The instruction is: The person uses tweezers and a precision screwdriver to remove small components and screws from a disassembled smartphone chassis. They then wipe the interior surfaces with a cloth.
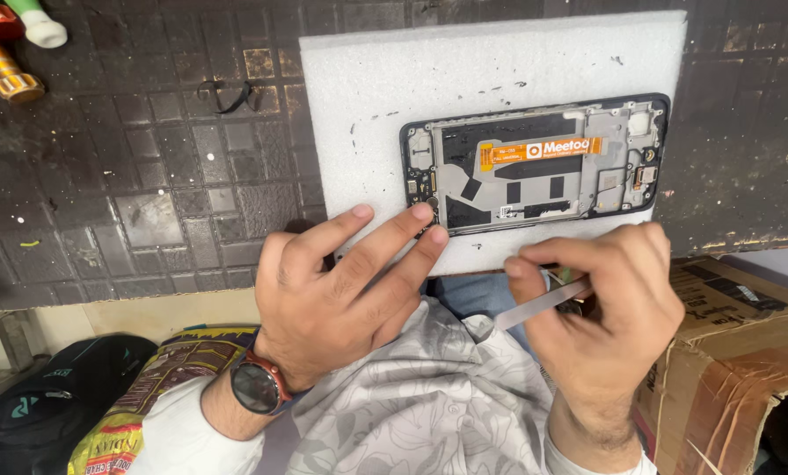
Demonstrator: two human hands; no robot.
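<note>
Screwdrivers (7, 53) lie far left on the dark mat (148, 176). Left hand (341, 290) – fingers spread, fingertips touching the opened phone's (535, 163) corner on white foam (368, 88). Right hand (601, 303) pinches tweezers (543, 303) – beside a cardboard box (737, 343).

The single head-worn camera is looking steeply down and slightly forward from above the person's lap, sitting close enough that the left hand (346, 295) and the right hand (601, 308) are filling the lower middle of the frame. Beyond the fingertips it is taking in the dark tiled worktop (148, 176) and the white foam pad (368, 105), while below the wrists it is catching the person's own clothing. No second view is sharing this scene, so everything is coming from this one near, top-down angle.
</note>
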